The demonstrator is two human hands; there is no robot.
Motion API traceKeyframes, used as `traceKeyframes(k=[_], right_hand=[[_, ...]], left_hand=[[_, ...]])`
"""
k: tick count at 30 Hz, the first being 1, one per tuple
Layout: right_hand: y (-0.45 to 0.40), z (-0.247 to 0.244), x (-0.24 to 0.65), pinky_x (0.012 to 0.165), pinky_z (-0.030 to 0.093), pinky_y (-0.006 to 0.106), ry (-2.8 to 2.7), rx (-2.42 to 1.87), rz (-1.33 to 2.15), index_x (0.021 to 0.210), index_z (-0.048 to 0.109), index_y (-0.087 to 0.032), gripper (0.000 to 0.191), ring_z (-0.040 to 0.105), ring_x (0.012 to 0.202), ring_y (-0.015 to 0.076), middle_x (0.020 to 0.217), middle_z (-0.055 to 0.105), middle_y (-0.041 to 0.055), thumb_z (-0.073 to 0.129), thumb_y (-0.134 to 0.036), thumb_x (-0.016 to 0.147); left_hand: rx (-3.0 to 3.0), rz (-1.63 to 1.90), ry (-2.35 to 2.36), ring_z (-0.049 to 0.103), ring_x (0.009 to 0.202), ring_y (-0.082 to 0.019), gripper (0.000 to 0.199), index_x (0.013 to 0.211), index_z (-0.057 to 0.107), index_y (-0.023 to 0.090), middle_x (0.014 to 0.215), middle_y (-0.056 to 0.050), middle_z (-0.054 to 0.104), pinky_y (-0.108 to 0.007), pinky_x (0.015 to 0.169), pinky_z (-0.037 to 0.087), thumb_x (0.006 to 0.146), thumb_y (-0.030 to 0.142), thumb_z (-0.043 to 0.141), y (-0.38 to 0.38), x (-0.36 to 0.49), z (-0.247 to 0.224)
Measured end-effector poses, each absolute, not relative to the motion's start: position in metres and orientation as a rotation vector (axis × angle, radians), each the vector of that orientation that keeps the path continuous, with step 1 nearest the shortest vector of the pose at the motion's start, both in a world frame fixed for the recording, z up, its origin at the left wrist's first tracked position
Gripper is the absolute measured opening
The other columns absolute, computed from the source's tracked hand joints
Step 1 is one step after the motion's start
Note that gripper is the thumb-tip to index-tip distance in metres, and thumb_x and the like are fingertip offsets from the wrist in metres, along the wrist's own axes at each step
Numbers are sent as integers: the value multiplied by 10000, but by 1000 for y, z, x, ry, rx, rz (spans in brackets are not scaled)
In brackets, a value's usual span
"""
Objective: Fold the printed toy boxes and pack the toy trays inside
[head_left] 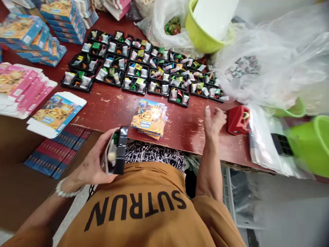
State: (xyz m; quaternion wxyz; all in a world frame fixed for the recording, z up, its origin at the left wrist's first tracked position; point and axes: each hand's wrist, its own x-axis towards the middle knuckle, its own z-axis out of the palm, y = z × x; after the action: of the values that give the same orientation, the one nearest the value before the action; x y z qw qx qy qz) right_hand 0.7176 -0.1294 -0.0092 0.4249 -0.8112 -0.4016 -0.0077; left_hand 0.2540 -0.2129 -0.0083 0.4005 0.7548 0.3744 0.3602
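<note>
My left hand [96, 161] is closed around a black plastic tray [120, 151], which is tipped up on its side. Small packets and a green piece show inside it. My right hand [214, 121] hovers over the red table beside a red tape dispenser [238, 120], its fingers apart; nothing can be made out in them. Between my hands, a small stack of booklets [149, 116] with a desert picture lies at the table's front edge. Beyond it stand rows of filled black trays [133, 85] holding white packets and colourful small parts.
Blue boxes [61, 17] are stacked at the back left. Flat pink cartons [20, 85] and a blue carton [56, 111] lie nearer, above an open box of packed boxes [51, 154]. Plastic bags [257, 61] and green tubs [316, 144] crowd the right side.
</note>
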Motion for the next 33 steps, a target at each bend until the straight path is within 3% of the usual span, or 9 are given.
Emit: traceKeyframes(k=[2,5,8,11,15,20,26,30,33], right_hand=[[-145,-8,697,1025,454,574,-1121,-1935,-116,1093,721,-271,237,615,1158,331,1139,692,135,692,-438,927],[-177,14,625,871,570,514,-1506,-1489,80,1345,685,-353,356,696,1059,306,1250,703,93,651,-372,991],[-205,39,549,952,597,528,-1922,-969,252,1516,576,-394,605,678,1235,311,1383,713,59,652,-166,961],[-216,39,507,1051,584,556,-2068,-783,389,1602,472,-371,710,667,1298,293,1464,685,62,558,-56,972],[-214,27,498,1055,604,551,-2175,-670,414,1582,489,-258,637,630,1353,309,1401,711,128,582,-68,982],[-209,42,501,980,587,567,-2113,-772,295,1489,562,-349,600,679,1181,310,1332,724,83,578,-70,958],[-197,44,484,895,487,508,-2313,-740,300,1347,619,-356,423,632,1104,298,1209,758,38,582,-135,988],[-192,34,475,821,449,522,-2454,-792,292,1194,650,-284,298,589,964,300,1087,748,85,509,-115,993],[-196,29,476,911,504,525,-2233,-919,360,1216,632,-277,336,587,1084,295,1200,675,98,526,-79,967]], left_hand=[[1903,911,908,616,1366,-410,1172,1650,329,315,1540,-165,557,-593,1144,551,622,200,881,-210,262,-4],[1885,879,890,567,1423,-417,1179,1645,340,322,1575,-160,521,-605,1218,478,611,197,892,-205,268,3],[1883,847,931,541,1448,-418,1150,1643,336,300,1581,-171,508,-599,1232,458,636,210,886,-205,269,8],[1909,864,919,552,1442,-406,1131,1642,320,282,1578,-172,510,-578,1215,482,661,217,879,-209,267,9],[1958,932,880,586,1417,-397,1172,1652,304,261,1568,-173,538,-557,1192,511,636,195,884,-210,265,1],[1868,964,737,582,1429,-405,1127,1643,360,290,1576,-160,554,-581,1199,506,650,279,893,-204,260,2],[1528,855,656,679,1307,-382,813,1549,508,283,1458,-114,659,-569,1046,621,772,309,746,-203,260,6],[1280,885,742,758,1121,-357,559,1337,690,229,1242,-91,770,-519,959,660,791,298,786,-207,267,-11],[1077,1045,874,766,1104,-340,508,1280,706,205,1221,-106,779,-496,971,657,813,347,846,-215,270,-23]])
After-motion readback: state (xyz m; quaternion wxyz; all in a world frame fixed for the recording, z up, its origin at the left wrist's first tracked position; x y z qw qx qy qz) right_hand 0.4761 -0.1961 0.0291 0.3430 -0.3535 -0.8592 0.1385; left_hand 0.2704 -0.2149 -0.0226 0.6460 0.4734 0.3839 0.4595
